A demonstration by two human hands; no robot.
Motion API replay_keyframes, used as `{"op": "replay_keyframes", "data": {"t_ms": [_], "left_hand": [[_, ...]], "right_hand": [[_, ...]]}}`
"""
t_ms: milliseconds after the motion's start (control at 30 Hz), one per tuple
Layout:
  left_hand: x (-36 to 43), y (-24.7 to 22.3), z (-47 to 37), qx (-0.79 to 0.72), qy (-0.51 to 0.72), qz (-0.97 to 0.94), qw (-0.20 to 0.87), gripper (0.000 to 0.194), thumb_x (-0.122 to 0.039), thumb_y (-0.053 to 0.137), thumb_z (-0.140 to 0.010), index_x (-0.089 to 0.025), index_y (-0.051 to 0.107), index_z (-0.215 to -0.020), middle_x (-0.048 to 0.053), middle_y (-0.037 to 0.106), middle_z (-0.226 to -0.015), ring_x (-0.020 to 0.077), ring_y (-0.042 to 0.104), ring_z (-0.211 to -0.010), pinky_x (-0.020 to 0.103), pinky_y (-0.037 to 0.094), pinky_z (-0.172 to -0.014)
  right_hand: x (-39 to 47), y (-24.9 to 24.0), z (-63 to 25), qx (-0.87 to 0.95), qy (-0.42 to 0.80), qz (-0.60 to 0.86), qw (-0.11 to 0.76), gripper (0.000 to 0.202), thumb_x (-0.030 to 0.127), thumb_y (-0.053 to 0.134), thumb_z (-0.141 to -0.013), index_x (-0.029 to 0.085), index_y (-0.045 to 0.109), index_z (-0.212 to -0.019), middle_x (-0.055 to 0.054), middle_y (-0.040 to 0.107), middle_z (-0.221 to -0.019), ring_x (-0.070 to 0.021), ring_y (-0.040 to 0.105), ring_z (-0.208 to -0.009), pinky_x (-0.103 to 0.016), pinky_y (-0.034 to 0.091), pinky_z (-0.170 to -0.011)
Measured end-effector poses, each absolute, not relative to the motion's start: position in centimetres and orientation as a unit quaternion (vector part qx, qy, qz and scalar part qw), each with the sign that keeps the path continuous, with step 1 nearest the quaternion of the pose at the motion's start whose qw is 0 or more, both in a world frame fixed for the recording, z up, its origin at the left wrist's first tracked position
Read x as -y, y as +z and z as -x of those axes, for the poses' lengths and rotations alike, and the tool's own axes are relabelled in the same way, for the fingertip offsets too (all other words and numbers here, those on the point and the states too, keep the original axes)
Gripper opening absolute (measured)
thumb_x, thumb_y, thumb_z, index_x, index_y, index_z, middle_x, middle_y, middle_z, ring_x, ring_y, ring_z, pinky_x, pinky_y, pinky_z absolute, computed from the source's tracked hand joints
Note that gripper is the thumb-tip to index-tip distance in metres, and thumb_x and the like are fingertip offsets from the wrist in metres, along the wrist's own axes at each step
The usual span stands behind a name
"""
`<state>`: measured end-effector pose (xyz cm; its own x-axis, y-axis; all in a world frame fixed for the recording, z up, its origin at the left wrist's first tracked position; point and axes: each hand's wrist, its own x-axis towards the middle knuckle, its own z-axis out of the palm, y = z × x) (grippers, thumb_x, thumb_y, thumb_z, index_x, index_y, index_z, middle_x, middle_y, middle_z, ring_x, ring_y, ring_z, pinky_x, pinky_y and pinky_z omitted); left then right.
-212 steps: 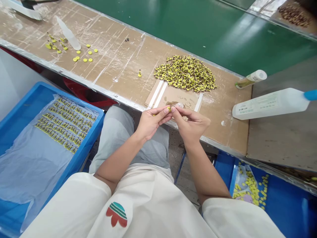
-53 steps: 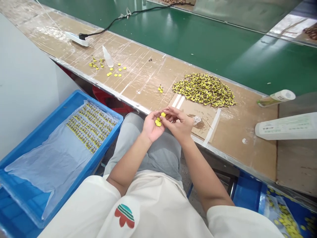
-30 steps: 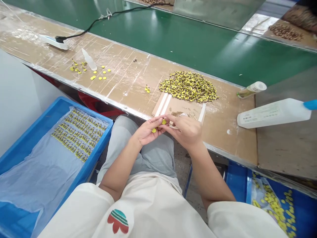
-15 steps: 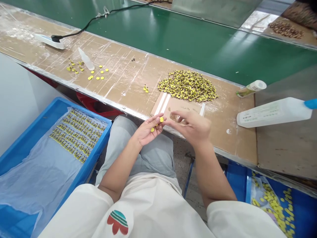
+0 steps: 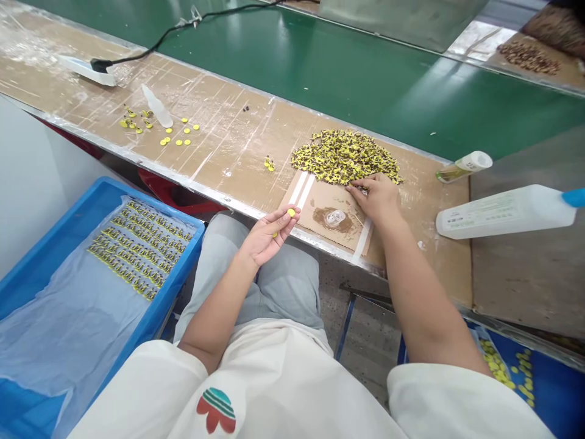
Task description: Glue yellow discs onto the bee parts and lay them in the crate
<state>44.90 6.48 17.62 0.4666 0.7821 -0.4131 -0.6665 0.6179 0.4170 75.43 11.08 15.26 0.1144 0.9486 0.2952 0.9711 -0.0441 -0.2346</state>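
Observation:
My left hand (image 5: 270, 235) is over my lap at the table's front edge. Its thumb and fingers grip a small round yellow disc (image 5: 291, 212), and another yellow disc (image 5: 275, 235) shows lower among the fingers. My right hand (image 5: 375, 194) reaches to the near right edge of a heap of small yellow-and-dark-brown pieces (image 5: 346, 157). Its thumb and index finger are pinched together there; whatever lies between them is too small to make out. Below that hand, a small clear cup (image 5: 335, 217) sits on a wet brown stain on a taped cardboard sheet (image 5: 320, 198).
A blue tray (image 5: 197, 235) at left holds rows of assembled yellow pieces on a white sheet. A white nozzle bottle (image 5: 156, 107) lies among loose discs. At right are a small tube (image 5: 466, 166), a large white bottle (image 5: 500, 212) and yellow discs (image 5: 496, 363) in a blue bin. A green belt (image 5: 274, 55) runs behind.
My right hand has moved from near my left hand, over the clear cup, up and right to the heap's edge, uncovering the cup. My left hand has shifted slightly left, still holding discs.

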Motion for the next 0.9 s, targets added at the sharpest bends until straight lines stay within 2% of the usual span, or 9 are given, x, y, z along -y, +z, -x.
{"op": "replay_keyframes", "data": {"t_ms": [233,467,600,700,900], "left_hand": [[-6.7,17.5,-45.1,-0.284,0.43,-0.106,0.85,0.021,-0.003,0.062,-0.082,-0.011,0.072,-0.099,0.007,0.073,-0.1,0.0079,0.07,-0.091,0.012,0.053,-0.087],[-6.6,17.4,-45.2,-0.281,0.43,-0.124,0.849,0.022,-0.004,0.062,-0.082,-0.011,0.072,-0.1,0.007,0.073,-0.101,0.0067,0.07,-0.088,0.011,0.053,-0.085],[-6.6,17.4,-45.2,-0.273,0.439,-0.13,0.846,0.022,-0.004,0.061,-0.082,-0.012,0.072,-0.1,0.006,0.073,-0.101,0.0063,0.07,-0.085,0.011,0.054,-0.081],[-6.5,17.4,-45.1,-0.272,0.447,-0.133,0.842,0.02,-0.005,0.061,-0.083,-0.013,0.072,-0.098,0.006,0.073,-0.102,0.0059,0.07,-0.086,0.011,0.053,-0.081],[-6.4,17.5,-45.1,-0.274,0.447,-0.144,0.839,0.018,-0.007,0.062,-0.083,-0.012,0.072,-0.097,0.006,0.072,-0.104,0.006,0.069,-0.09,0.011,0.052,-0.085]], "right_hand": [[-10.6,15.2,-76.0,0.708,-0.097,0.686,0.134,0.037,0.049,0.042,-0.094,0.026,0.07,-0.102,-0.005,0.064,-0.102,-0.0189,0.059,-0.083,-0.031,0.037,-0.063],[-11.2,16.1,-76.8,0.736,-0.077,0.665,0.1,0.033,0.05,0.05,-0.091,0.024,0.067,-0.104,-0.006,0.061,-0.106,-0.0189,0.059,-0.084,-0.029,0.035,-0.06],[-11.1,16.6,-76.3,0.753,-0.117,0.646,0.037,0.035,0.045,0.039,-0.097,0.023,0.065,-0.103,-0.008,0.062,-0.109,-0.0176,0.057,-0.08,-0.029,0.03,-0.057],[-10.8,16.8,-75.8,0.767,-0.14,0.626,0.007,0.038,0.039,0.032,-0.099,0.02,0.064,-0.1,-0.011,0.063,-0.109,-0.0198,0.056,-0.084,-0.03,0.028,-0.058],[-10.6,17.5,-76.2,0.738,-0.139,0.658,0.047,0.04,0.041,0.029,-0.099,0.021,0.062,-0.108,-0.01,0.064,-0.115,-0.0214,0.06,-0.085,-0.031,0.03,-0.059]]}}
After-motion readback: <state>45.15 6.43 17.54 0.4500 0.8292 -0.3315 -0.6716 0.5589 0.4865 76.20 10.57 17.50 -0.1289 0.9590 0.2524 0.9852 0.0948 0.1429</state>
